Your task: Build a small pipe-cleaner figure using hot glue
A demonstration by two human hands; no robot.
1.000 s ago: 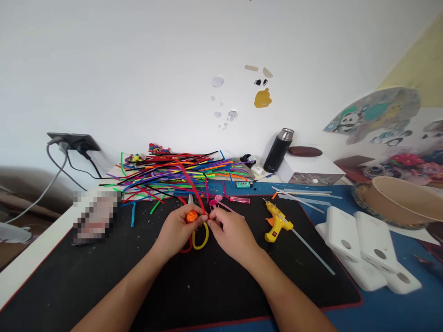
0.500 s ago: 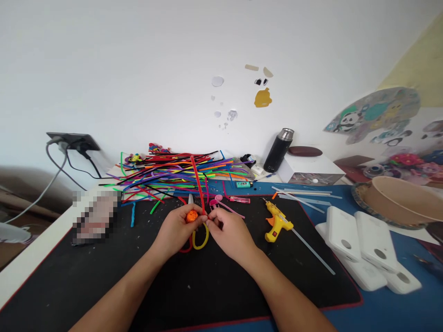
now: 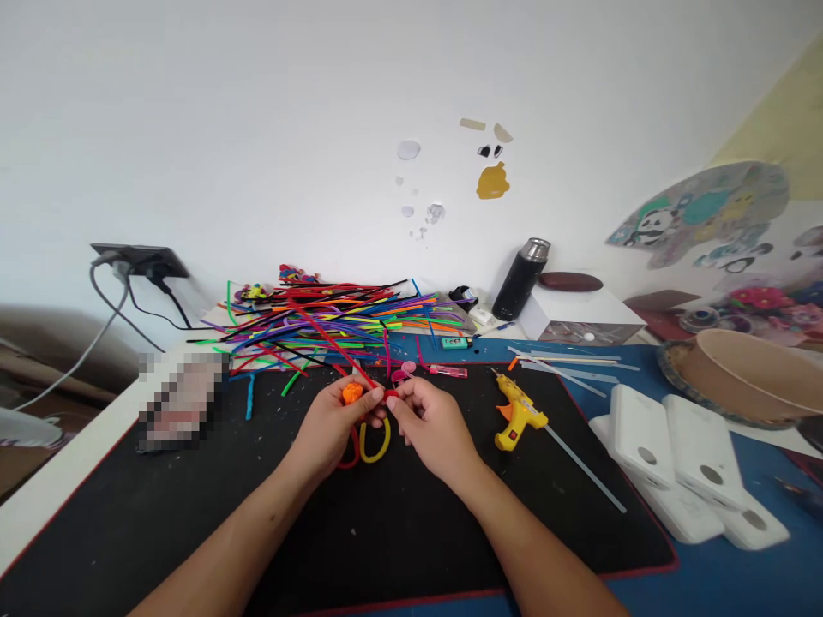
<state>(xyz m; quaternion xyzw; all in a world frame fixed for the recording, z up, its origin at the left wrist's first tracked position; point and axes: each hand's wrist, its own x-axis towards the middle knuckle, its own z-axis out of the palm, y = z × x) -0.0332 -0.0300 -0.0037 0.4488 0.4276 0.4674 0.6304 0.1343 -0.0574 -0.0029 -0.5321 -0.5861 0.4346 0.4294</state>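
My left hand (image 3: 331, 428) is closed round a small orange pipe-cleaner ball (image 3: 351, 392), held above the black mat (image 3: 193, 506). My right hand (image 3: 432, 428) pinches a long red pipe cleaner (image 3: 327, 341) right beside the ball. The red stem slants up and to the left, over the pile of coloured pipe cleaners (image 3: 321, 321). The yellow and red handles of a pair of scissors (image 3: 371, 446) lie on the mat just below my fingers. Both hands meet at the mat's middle.
A yellow glue gun (image 3: 516, 417) lies right of my hands, with clear glue sticks (image 3: 569, 360) beyond it. White boxes (image 3: 681, 467) and a brown bowl (image 3: 746, 373) stand at the right. A black flask (image 3: 519, 280), a lighter (image 3: 453, 343) and a plugged wall socket (image 3: 138, 261) are at the back.
The red pipe cleaner's free end has swung from nearly upright over to the left. Both hands have stayed together at the orange ball.
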